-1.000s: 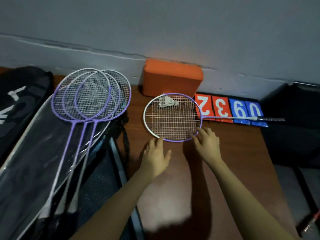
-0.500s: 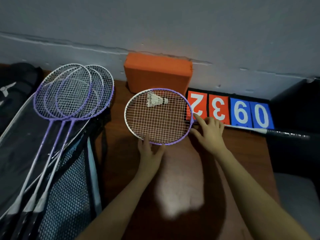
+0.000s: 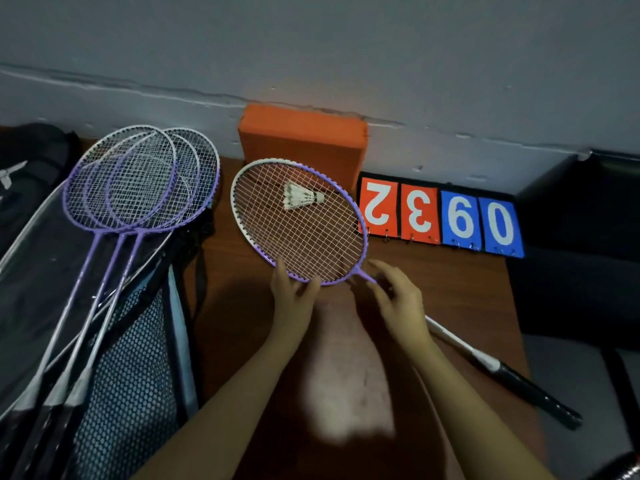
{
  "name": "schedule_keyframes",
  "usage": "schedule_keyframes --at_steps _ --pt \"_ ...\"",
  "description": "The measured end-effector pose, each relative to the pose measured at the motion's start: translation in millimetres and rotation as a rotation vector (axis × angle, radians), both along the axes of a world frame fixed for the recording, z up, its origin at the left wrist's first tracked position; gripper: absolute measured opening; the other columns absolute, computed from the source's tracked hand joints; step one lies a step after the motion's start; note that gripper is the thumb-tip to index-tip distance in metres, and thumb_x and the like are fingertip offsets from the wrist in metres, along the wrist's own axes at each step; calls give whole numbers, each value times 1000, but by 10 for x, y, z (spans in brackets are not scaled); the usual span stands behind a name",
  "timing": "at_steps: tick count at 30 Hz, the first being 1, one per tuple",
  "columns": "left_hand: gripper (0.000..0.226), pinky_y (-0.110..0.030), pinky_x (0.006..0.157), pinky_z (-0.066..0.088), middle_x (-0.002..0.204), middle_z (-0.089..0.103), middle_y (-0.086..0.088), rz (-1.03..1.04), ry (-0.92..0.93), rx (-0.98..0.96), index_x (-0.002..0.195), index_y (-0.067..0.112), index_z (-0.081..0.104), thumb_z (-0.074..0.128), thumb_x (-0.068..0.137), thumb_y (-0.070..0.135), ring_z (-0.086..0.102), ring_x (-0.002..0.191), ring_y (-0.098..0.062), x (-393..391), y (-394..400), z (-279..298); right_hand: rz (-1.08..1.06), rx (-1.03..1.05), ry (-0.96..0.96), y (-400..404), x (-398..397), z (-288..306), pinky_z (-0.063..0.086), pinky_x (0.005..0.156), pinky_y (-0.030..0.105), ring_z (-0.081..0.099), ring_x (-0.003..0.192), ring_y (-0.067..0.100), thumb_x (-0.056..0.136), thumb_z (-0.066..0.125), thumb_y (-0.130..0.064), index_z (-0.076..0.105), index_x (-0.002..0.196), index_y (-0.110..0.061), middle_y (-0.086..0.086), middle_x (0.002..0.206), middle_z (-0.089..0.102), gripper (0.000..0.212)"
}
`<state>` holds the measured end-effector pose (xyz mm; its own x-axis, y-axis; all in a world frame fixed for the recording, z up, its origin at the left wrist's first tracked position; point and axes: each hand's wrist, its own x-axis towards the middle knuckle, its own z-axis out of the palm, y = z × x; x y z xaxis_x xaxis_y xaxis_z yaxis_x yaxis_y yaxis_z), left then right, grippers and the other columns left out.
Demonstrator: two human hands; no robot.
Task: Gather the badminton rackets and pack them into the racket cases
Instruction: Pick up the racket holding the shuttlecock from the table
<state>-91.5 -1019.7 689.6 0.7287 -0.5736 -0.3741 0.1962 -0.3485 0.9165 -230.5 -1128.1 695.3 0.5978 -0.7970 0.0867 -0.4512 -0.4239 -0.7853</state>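
A purple and white badminton racket (image 3: 460,344) lies across the brown table (image 3: 467,299), its head at the centre and its black handle pointing to the lower right. My left hand (image 3: 292,292) pinches the near rim of its head. My right hand (image 3: 394,299) holds the shaft just below the head. A white shuttlecock (image 3: 301,197) shows through the strings. Three purple rackets (image 3: 138,188) lie stacked on an open black racket case (image 3: 41,271) at the left.
An orange block (image 3: 301,140) stands against the grey wall behind the racket head. A flip scoreboard (image 3: 440,216) with red and blue number cards lies at the back right. A second dark bag (image 3: 27,157) sits far left; a dark seat (image 3: 581,271) borders the table's right.
The racket has swung clockwise: its handle went from pointing right to pointing lower right. My left hand stayed on the near rim and my right hand came nearer, onto the shaft.
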Motion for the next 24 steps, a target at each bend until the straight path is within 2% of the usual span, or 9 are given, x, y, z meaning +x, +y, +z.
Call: schedule_keyframes --at_steps 2,4,7,11,15,17,19,21,24 --pt "75 -13 84 49 146 27 -2 30 30 -74 146 22 17 60 86 13 51 114 -7 -1 11 73 -33 -5 -50 85 -19 84 52 80 27 58 88 4 85 63 -9 66 112 -16 -3 97 65 29" --pt "70 -7 72 47 146 29 -5 31 31 -108 144 18 23 60 85 10 51 113 -8 1 42 167 -60 11 -110 156 -25 184 50 75 22 59 84 5 83 65 -6 70 107 -16 -3 90 65 26" --pt "64 -13 83 46 146 27 -5 3 -39 -99 141 12 30 61 86 10 47 121 -17 9 152 311 -84 67 -196 310 -14 316 49 73 21 61 80 7 80 68 -1 72 100 -13 0 86 67 24" --pt "74 -20 88 48 150 14 -2 22 -193 -135 144 17 25 65 83 8 53 113 -17 78 460 472 -91 160 -269 587 43 517 52 73 28 63 75 11 78 69 2 72 99 -12 2 86 69 26" --pt "75 -12 83 46 145 16 4 -18 -435 -130 142 14 31 71 78 8 54 104 -20 303 862 599 -97 230 -280 990 207 637 52 69 28 59 65 10 78 69 2 68 95 -29 1 83 68 36" --pt "73 -28 92 48 143 16 5 -65 -530 -145 140 14 34 72 78 10 51 114 -28 482 1032 675 -69 252 -285 1209 333 675 52 66 24 59 64 7 79 66 5 64 98 -34 5 85 66 44" --pt "69 -31 101 40 147 14 5 -112 -558 -128 140 17 35 70 80 16 38 131 -26 710 1197 771 -41 274 -282 1399 511 692 52 63 19 58 62 3 80 62 10 64 107 -27 9 86 63 46" --pt "64 -24 106 28 153 12 -1 -126 -599 -81 140 18 36 67 83 22 23 138 -15 1003 1379 844 -31 261 -271 1577 778 693 54 65 27 60 63 7 80 61 9 63 114 -22 7 83 61 46" --pt "52 1 93 22 149 19 -12 -121 -738 -95 132 10 46 66 85 18 27 122 0 1471 1642 931 -52 264 -295 1884 1273 706 57 63 44 63 63 24 81 62 7 63 108 -35 9 81 60 50"
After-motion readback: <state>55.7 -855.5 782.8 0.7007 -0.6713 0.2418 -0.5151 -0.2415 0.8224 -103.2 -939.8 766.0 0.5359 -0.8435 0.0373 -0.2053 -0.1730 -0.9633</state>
